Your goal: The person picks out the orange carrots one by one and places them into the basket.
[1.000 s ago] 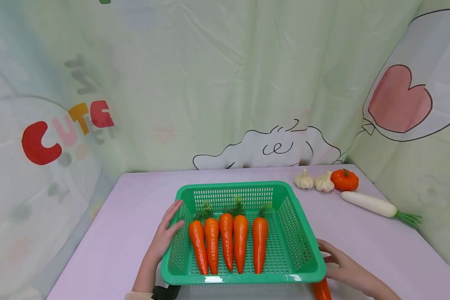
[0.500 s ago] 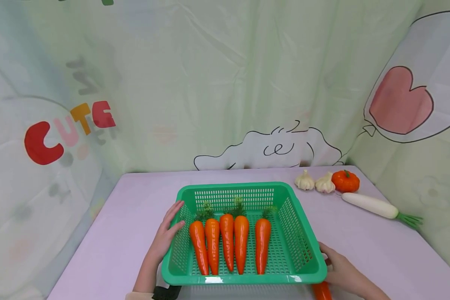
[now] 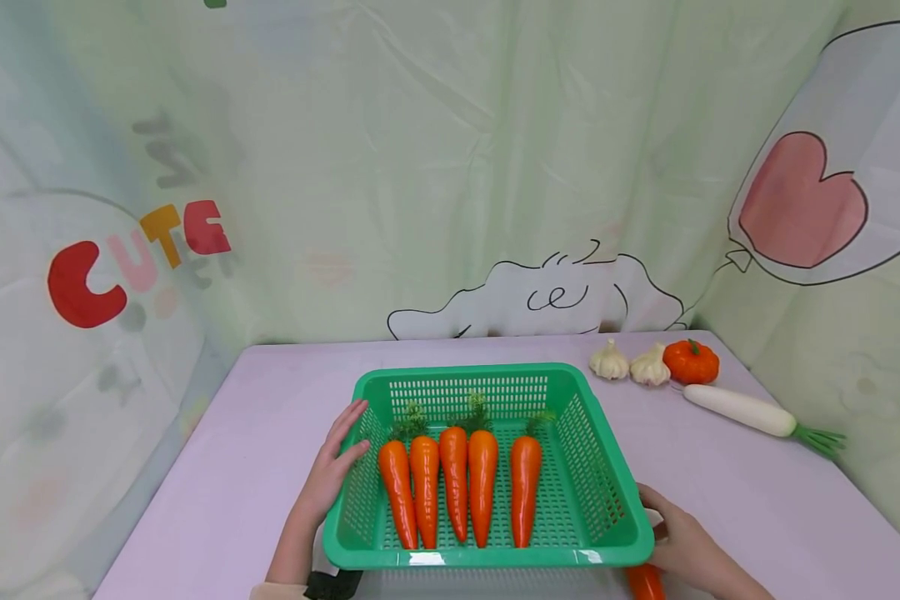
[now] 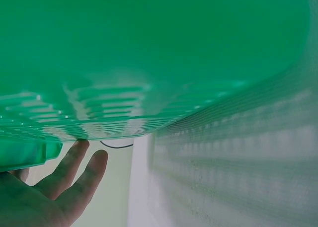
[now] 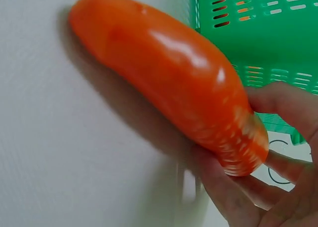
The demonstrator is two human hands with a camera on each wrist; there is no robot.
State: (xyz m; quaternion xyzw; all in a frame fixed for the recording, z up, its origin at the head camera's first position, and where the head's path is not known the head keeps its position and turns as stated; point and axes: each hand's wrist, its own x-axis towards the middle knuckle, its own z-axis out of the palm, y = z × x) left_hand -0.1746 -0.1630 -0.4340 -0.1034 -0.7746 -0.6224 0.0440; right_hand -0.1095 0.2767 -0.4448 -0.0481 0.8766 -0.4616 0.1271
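A green plastic basket (image 3: 487,557) stands in the middle of the table, several carrots (image 3: 482,483) side by side inside it with leafy tops away from me. At its left side, my left hand (image 3: 330,467) rests fingers on the rim. Seen from the left wrist, relaxed fingers (image 4: 87,182) lie under the rim, one tip against the slotted wall. Outside the basket's near right corner, my right hand (image 3: 682,537) holds a carrot (image 5: 164,73) by its thick end, thumb and fingers around it. The basket corner hides part of this carrot in the head view.
Two garlic bulbs (image 3: 610,362), a small orange pumpkin (image 3: 692,362) and a white radish (image 3: 738,410) with green leaves lie at the table's far right. A printed curtain (image 3: 330,192) hangs behind the pale table (image 3: 217,450).
My right hand has moved slightly left, closer to the basket, and its fingers have come around the carrot there. The basket's rightmost carrot has shifted slightly right. My left hand stays at the rim.
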